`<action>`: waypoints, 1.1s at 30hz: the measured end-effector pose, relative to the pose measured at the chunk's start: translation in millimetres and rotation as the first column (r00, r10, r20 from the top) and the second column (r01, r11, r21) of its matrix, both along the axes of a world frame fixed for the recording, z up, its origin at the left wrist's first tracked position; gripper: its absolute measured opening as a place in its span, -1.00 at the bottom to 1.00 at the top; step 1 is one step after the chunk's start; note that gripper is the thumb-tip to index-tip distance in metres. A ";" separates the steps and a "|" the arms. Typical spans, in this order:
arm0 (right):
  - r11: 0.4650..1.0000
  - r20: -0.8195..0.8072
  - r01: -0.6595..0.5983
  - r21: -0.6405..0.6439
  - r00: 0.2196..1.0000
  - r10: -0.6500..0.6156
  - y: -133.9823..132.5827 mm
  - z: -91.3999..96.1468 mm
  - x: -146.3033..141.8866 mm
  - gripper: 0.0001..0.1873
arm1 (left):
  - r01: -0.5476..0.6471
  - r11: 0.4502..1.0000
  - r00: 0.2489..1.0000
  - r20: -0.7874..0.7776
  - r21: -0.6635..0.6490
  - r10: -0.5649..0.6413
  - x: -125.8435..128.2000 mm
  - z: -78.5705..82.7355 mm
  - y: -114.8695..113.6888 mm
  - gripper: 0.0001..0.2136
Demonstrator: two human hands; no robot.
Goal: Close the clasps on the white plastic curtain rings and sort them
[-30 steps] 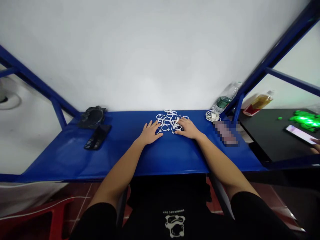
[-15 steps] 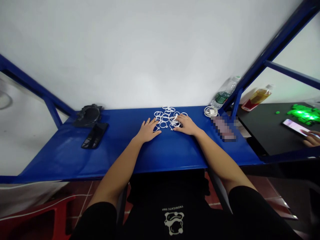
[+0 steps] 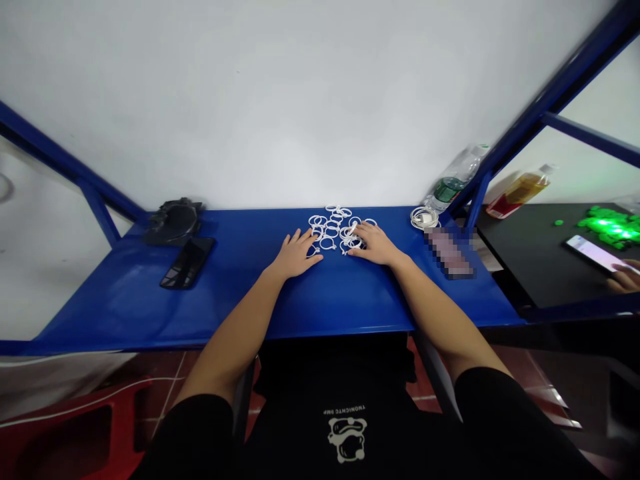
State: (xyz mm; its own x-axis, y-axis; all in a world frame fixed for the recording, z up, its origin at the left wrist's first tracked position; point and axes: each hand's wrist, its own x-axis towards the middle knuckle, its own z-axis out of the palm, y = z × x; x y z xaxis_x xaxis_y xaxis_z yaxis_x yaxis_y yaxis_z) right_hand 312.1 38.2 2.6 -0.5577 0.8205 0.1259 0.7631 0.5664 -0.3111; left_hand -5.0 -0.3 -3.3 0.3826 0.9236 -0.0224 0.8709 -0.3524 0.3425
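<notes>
Several white plastic rings [image 3: 328, 243], each with a small knob or clip, lie in a loose pile on the blue table [image 3: 345, 300], some overlapping. My left hand [image 3: 296, 255] rests flat at the pile's left edge, fingers spread, covering part of a ring. On the other side, my right hand [image 3: 373, 245] lies over the rings at the right, its fingers apart and partly hiding them. Neither hand visibly grips a ring.
At the left lie a black phone [image 3: 187, 263] and a crumpled black bag [image 3: 175, 221]. A coiled white cable [image 3: 424, 218], a water bottle [image 3: 453, 183] and a blurred-out item [image 3: 450, 253] are at the right. Beyond the blue frame, another person's hand [image 3: 625, 275] holds a phone [image 3: 593, 253].
The view has shifted slightly. Both hands stay beside and over the rings in nearly the same pose, and the pile looks unchanged.
</notes>
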 end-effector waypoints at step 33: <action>0.968 -0.228 -0.057 0.245 0.967 0.114 -21.0 20.2 -23.2 -0.60 | -0.054 0.948 0.923 0.378 0.313 -0.072 32.0 7.7 -16.9 -0.59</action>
State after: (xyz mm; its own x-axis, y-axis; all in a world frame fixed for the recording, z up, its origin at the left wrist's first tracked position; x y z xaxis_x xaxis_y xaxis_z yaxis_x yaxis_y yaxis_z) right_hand 288.9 17.2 22.8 -0.5543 0.7022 0.4468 0.6285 0.7051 -0.3283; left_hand 27.0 -17.2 4.4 0.3116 0.8553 0.4139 0.6924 -0.5027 0.5176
